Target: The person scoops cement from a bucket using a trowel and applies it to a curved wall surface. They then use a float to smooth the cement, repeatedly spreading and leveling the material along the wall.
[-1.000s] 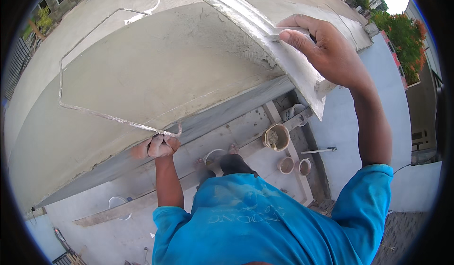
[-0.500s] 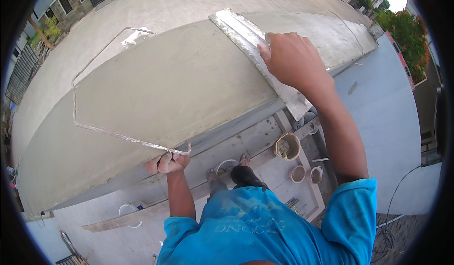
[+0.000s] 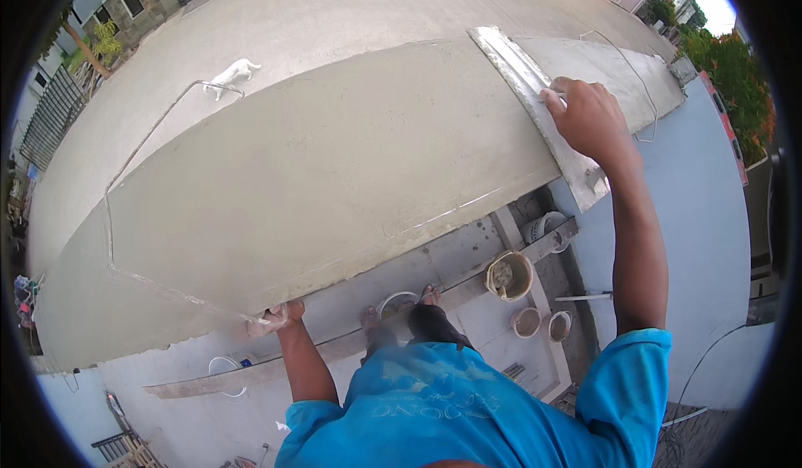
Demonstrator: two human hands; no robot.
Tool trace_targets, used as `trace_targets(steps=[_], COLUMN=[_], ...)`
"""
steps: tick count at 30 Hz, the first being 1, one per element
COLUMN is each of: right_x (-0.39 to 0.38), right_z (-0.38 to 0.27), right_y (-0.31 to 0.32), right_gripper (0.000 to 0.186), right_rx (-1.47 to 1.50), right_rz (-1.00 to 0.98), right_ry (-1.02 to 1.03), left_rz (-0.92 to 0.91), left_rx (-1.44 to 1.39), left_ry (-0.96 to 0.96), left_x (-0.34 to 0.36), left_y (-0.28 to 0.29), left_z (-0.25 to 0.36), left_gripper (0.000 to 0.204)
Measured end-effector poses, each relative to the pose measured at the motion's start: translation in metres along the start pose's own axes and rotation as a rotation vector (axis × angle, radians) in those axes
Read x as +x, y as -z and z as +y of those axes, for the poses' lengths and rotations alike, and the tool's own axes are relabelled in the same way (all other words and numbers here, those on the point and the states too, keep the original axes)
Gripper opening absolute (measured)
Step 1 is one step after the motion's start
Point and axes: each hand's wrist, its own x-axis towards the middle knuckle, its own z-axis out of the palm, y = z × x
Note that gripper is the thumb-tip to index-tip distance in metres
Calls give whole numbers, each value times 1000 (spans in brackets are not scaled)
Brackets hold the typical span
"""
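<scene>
The long straightedge (image 3: 535, 100) was clamped by the right hand (image 3: 589, 117) at its near-right end, across the wet cement slab (image 3: 334, 167). It was judged stiff, light, slippery. The left hand (image 3: 276, 317) was closed on the slab's near edge.

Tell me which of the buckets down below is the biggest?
The tan bucket beside the plank, nearest the person's feet. It is clearly wider than the two small round pots further right.
</scene>
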Motion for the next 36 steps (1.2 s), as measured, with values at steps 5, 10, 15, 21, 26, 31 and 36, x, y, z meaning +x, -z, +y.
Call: trace_targets(steps=[5, 10, 15, 21, 26, 31, 36], right_x=[12, 29, 47, 61, 82, 67, 42], right_z=[69, 115, 132, 202, 293, 241, 139], right_y=[13, -3, -20, -54, -35, -19, 4], right_gripper=[30, 30, 33, 38, 46, 49, 49], right_rx=[33, 115, 13, -36, 145, 413, 539], right_rz=[-7, 24, -27, -14, -159, -191, -349], right_ry=[34, 91, 17, -202, -428, -362, -195], left_rz=[21, 37, 125, 160, 158, 137, 121], left_rx=[73, 123, 153, 136, 133, 135, 110], left_ry=[-91, -123, -133, -125, -117, -125, -123], left_x=[23, 18, 11, -10, -4, 4, 8], left_y=[20, 18, 15, 4, 0, -1, 4], left_z=[22, 20, -6, -14, -13, -12, -15], left_gripper=[31, 31, 31, 31, 31, 32, 32])
